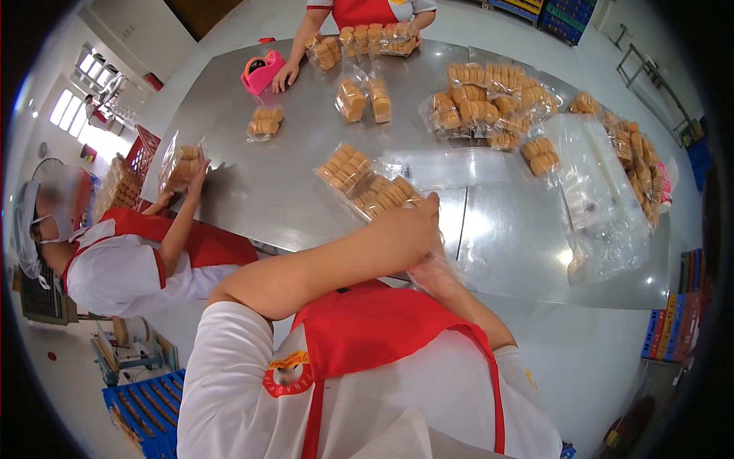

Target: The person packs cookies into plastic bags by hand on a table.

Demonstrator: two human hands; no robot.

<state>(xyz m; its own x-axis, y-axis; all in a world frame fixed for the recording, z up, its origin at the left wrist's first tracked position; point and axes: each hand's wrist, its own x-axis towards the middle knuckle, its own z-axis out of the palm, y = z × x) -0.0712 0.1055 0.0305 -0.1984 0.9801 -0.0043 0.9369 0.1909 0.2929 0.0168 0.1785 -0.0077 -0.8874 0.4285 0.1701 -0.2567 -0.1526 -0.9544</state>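
Observation:
My left hand [410,228] reaches across my body with its fingers closed at the near end of a clear plastic bag of biscuits [380,194]. The round tan biscuits in it lie in rows. Just below, my right hand [434,274] is closed on loose clear plastic that seems to be the same bag's end; its fingertips are partly hidden. Touching the held bag on its far left is another bag of biscuits [345,167], lying on the steel table [298,210].
A pile of bagged biscuits [489,99] lies at the back right, beside clear plastic bags [600,191]. A pink tape dispenser [262,73] stands at the far left. One co-worker at left holds a biscuit bag [182,167]; another stands opposite, behind several bags.

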